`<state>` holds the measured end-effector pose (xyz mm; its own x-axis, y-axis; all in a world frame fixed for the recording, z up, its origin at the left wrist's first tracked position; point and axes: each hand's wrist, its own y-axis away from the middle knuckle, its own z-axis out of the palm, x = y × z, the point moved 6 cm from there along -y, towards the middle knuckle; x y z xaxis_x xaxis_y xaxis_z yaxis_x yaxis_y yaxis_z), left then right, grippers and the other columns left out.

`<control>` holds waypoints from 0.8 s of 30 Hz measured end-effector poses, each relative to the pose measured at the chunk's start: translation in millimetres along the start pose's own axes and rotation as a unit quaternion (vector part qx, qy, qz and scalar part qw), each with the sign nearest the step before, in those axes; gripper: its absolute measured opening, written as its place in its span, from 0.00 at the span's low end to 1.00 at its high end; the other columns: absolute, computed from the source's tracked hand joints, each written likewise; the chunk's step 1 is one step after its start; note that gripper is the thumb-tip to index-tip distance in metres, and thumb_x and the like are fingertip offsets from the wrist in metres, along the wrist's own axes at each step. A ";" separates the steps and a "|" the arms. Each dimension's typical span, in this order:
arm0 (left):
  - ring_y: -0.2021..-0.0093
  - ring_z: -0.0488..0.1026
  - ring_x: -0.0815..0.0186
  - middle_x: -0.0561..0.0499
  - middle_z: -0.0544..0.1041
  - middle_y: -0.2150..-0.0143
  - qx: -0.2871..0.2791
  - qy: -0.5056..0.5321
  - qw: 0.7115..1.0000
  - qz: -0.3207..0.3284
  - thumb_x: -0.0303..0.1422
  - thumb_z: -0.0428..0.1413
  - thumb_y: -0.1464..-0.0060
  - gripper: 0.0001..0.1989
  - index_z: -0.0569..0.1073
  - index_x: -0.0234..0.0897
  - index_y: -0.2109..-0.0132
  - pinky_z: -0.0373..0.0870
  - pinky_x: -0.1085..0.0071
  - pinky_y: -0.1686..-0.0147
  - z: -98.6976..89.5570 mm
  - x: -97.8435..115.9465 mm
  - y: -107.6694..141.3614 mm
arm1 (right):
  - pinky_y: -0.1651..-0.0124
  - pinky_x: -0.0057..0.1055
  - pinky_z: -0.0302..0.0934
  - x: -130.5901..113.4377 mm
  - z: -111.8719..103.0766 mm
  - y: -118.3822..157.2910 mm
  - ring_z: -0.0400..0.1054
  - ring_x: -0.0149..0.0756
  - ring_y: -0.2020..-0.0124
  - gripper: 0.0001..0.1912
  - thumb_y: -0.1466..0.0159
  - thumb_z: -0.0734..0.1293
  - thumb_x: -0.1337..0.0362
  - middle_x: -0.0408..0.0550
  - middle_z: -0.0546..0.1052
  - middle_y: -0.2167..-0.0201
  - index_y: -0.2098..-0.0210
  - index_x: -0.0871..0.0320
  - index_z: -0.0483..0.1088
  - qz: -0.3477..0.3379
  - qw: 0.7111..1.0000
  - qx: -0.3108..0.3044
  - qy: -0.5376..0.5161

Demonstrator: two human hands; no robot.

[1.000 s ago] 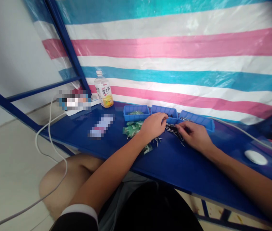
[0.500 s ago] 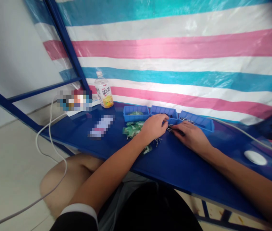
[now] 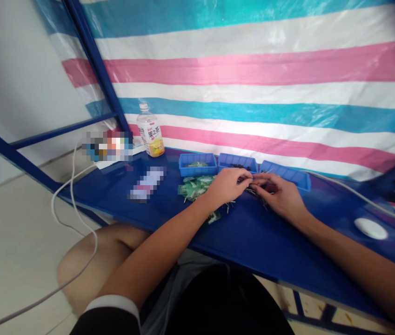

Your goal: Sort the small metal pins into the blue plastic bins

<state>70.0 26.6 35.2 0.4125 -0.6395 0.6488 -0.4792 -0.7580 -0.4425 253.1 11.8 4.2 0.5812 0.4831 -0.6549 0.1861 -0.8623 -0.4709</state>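
My left hand [image 3: 230,184] and my right hand [image 3: 281,193] meet fingertip to fingertip just in front of the blue bins. Both are pinched closed, and whatever lies between the fingers is too small and covered to name. Under and beside them are thin metal-legged parts [image 3: 230,204], partly hidden by the hands. A heap of green circuit boards [image 3: 193,187] lies left of my left hand, with a few more boards [image 3: 214,217] below that wrist.
Three blue bins stand in a row: the left bin [image 3: 180,166] with green boards, the middle bin [image 3: 222,159] with dark parts, the right bin [image 3: 300,179]. A drink bottle [image 3: 151,132], a white mouse [image 3: 371,228] and a cable [image 3: 358,197] are on the blue table [image 3: 253,246].
My right hand has turned and shifted slightly, its fingertips now against my left hand's. My left fingers have moved a little right and down. The bins and boards look the same.
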 end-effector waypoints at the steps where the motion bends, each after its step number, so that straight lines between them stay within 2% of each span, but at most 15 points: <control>1: 0.53 0.82 0.60 0.47 0.86 0.53 0.003 0.001 1.000 -0.004 0.32 0.58 0.32 0.09 0.83 0.38 0.52 0.78 0.64 0.50 -0.7 0.0 -0.1 | 0.58 0.43 0.77 -0.3 0.6 -0.3 0.81 0.46 0.60 0.17 0.31 0.72 0.51 0.51 0.86 0.56 0.47 0.51 0.78 -0.003 1.000 -0.005 0.001; 12: 0.56 0.82 0.61 0.46 0.86 0.54 0.015 0.009 1.000 -0.011 0.30 0.58 0.34 0.08 0.82 0.37 0.53 0.79 0.64 0.51 0.3 -0.9 0.1 | 0.67 0.38 0.70 -8.3 -0.4 -1.9 0.74 0.38 0.72 0.13 0.34 0.71 0.59 0.47 0.83 0.63 0.50 0.51 0.78 -0.009 0.998 -0.012 0.058; 16: 0.55 0.83 0.61 0.47 0.86 0.54 0.009 0.033 0.999 -0.023 0.31 0.58 0.33 0.08 0.80 0.37 0.50 0.79 0.64 0.50 1.9 -1.4 1.0 | 0.69 0.36 0.69 -10.9 1.8 -1.9 0.71 0.36 0.74 0.16 0.36 0.71 0.60 0.46 0.81 0.65 0.48 0.52 0.74 0.002 1.000 -0.020 0.020; 20: 0.55 0.84 0.61 0.47 0.87 0.55 0.016 0.068 0.997 -0.042 0.34 0.58 0.31 0.17 0.74 0.38 0.38 0.79 0.66 0.52 1.2 -3.0 2.9 | 0.67 0.37 0.71 -8.7 1.4 -2.4 0.72 0.39 0.71 0.25 0.34 0.71 0.60 0.46 0.79 0.65 0.38 0.52 0.69 0.001 0.999 -0.012 -0.045; 22: 0.58 0.84 0.61 0.47 0.87 0.58 0.000 0.073 0.996 -0.048 0.34 0.55 0.29 0.17 0.74 0.38 0.37 0.80 0.66 0.54 3.0 -3.3 4.1 | 0.64 0.38 0.73 -6.9 -1.9 -1.9 0.75 0.41 0.67 0.23 0.32 0.70 0.58 0.47 0.79 0.64 0.39 0.51 0.71 0.004 0.999 0.007 -0.052; 24: 0.64 0.84 0.63 0.48 0.87 0.61 -0.030 0.080 0.995 -0.052 0.34 0.52 0.28 0.18 0.75 0.38 0.37 0.80 0.67 0.58 6.7 -2.7 5.4 | 0.63 0.38 0.74 -4.0 -6.5 -0.5 0.76 0.42 0.66 0.17 0.31 0.70 0.55 0.49 0.80 0.62 0.45 0.51 0.76 0.019 0.998 0.031 -0.048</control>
<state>71.5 23.4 26.9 0.3367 -0.5252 0.7815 -0.4873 -0.8074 -0.3327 255.8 9.3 10.9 0.5072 0.4647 -0.7258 0.1144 -0.8710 -0.4778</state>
